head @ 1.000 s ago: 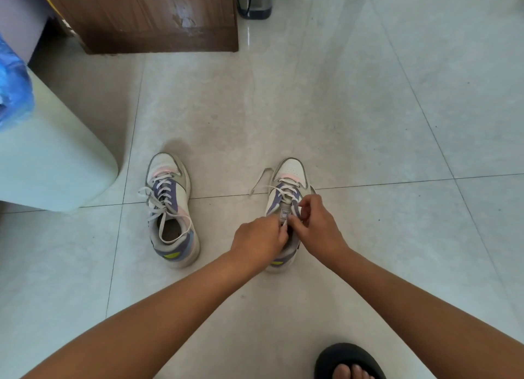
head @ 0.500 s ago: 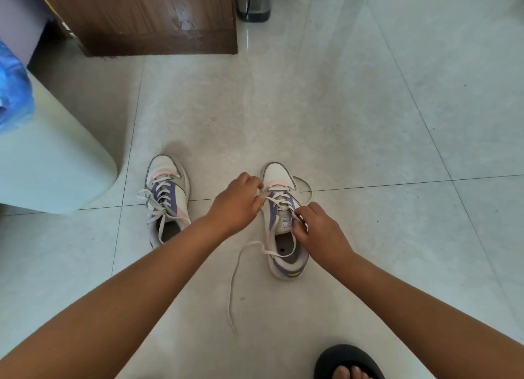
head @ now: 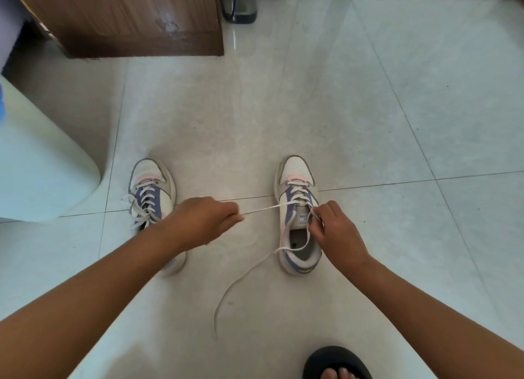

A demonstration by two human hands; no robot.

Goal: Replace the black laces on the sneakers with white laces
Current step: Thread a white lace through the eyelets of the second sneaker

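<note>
White lace [head: 263, 208] taut, pinched by both hands, left hand [head: 204, 219], right hand [head: 334, 228]

A home interior: glossy pale tiled floor [head: 312, 95], brown wooden cabinet [head: 127, 18], water jug [head: 239, 4] by the wall.

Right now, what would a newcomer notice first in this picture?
First, the two hands at the centre: the left hand pulls a white lace taut to the left, while the right hand pinches the lace at the tongue of the right sneaker. The lace's loose end trails on the floor toward the viewer. The left sneaker stands laced beside them.
</note>
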